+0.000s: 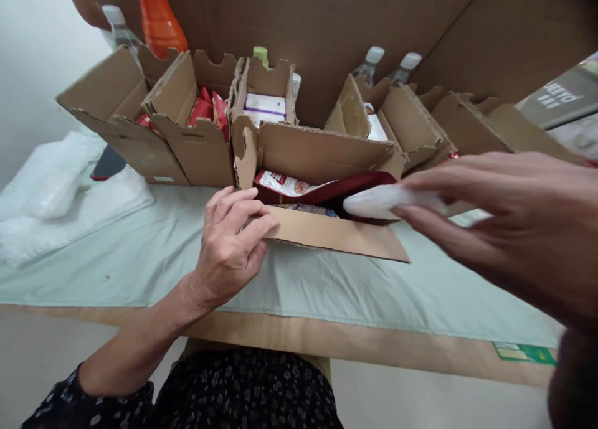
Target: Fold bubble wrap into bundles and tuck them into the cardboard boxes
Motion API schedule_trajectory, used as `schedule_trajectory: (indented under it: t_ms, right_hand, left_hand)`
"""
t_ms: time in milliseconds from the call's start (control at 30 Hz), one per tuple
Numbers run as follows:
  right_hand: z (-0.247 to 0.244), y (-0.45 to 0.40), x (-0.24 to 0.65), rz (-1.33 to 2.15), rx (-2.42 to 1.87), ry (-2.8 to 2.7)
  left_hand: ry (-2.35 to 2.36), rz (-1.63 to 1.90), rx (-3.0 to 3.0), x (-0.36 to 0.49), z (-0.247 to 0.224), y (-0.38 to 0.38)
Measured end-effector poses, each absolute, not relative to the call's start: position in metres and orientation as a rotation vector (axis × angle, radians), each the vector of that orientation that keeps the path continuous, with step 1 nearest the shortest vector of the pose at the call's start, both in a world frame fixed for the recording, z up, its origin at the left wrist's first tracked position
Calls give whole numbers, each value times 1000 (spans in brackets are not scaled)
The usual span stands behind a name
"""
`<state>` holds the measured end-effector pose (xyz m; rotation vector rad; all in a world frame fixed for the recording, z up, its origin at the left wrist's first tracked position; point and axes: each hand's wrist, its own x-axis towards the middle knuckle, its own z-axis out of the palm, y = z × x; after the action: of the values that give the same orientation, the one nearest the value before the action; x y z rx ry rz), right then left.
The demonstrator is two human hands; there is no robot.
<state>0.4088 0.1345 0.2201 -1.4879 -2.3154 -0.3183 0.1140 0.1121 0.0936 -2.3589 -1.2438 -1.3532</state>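
In front of me a cardboard box (322,144) stands with its front flap (336,233) folded outward. My left hand (236,230) grips the box at its front left corner, fingers curled over the edge. A dark red packet with a white printed panel (284,183) lies inside the box, along with another printed packet (308,210) that is mostly hidden. From the right, my right hand (504,223) pinches a white, translucent wrapped bundle (374,200), whose tip is over the box's right part. Blur hides what the bundle contains.
Behind stands a row of cardboard bins (187,124) with red packets (205,108), white boxes (264,105) and capped bottles (374,58). An orange bottle (161,21) rises at the back left. Bubble wrap (60,192) lies left on the pale green cloth (154,248). A tall cardboard panel (303,24) closes the back.
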Motion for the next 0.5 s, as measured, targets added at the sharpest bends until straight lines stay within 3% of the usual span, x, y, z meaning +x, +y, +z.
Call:
schedule_trajectory:
  t_ms: [100, 167, 400, 500]
  right_hand:
    - [209, 162, 376, -531, -1436, -2721]
    - [198, 179, 361, -476, -1469, -2806]
    - [184, 194, 349, 361, -1325, -2788]
    - [184, 183, 357, 560, -1236, -2700]
  left_hand:
    - [-1264, -1360, -2360, 115, 94, 113]
    - [-1276, -1358, -2360, 115, 94, 113]
    - [-1269, -1383, -2377, 115, 91, 113]
    - [-1254, -1389, -2375, 116, 93, 114]
